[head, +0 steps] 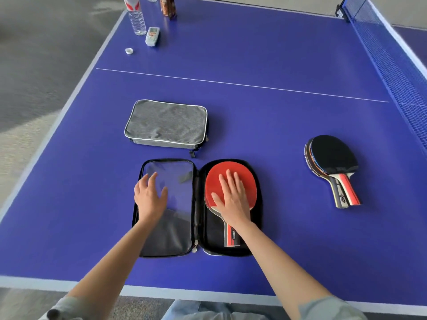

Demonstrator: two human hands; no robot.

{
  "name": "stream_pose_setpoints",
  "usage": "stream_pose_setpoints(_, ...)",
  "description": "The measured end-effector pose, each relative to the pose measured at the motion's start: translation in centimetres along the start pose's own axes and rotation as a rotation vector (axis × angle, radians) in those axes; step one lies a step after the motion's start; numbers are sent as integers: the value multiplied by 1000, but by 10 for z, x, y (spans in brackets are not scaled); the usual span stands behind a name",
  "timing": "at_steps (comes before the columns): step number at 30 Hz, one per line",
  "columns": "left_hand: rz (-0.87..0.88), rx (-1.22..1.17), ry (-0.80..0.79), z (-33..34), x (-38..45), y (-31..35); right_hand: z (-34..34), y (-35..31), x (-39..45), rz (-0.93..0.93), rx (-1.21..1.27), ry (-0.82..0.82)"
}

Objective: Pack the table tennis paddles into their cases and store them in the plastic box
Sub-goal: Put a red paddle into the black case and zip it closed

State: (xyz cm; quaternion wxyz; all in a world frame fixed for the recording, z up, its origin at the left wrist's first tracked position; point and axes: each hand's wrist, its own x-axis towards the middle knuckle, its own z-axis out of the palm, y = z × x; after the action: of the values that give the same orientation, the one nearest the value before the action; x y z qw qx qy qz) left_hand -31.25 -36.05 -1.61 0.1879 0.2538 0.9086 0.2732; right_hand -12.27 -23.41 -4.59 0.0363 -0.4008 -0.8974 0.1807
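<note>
Our right hand [233, 197] lies flat with straight fingers on the red paddle [231, 179], pressing it into the right half of the open case [198, 204]. Our left hand [150, 195] rests open on the clear-pocket half and grips nothing. To close well, we should seat the handle inside the zipper line first. Two more paddles [332, 167] wait well apart on the right, and the grey case [166, 123] lies behind. We see no plastic box.

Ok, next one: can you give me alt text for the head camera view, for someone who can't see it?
A person's right hand presses flat on a red paddle lying in the right half of an open black case, while the left hand rests open on the other half. A closed grey case lies behind it, and black paddles lie stacked to the right on the blue table.
</note>
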Motion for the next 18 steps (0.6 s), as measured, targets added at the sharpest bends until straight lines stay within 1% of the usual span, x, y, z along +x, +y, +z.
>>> stream_pose_setpoints(3, -179, -75, -25, -6, 5, -12, 3, 3, 2, -6, -34, 14)
stream_pose_setpoints(9, -311, -204, -18, -22, 14, -28, 3, 3, 4, 3, -50, -1)
stream_pose_setpoints(11, -287, -295, -61, -33, 18, -33, 3, 3, 5, 4, -48, 2)
stream_pose_setpoints(15, -179, -487, -130, -51, 15, -29, 3, 4, 6, 15, -52, -22)
stream_pose_setpoints(18, -91, -583, -249, -59, 13, -12, -2, 2, 6, 36, 1, -43)
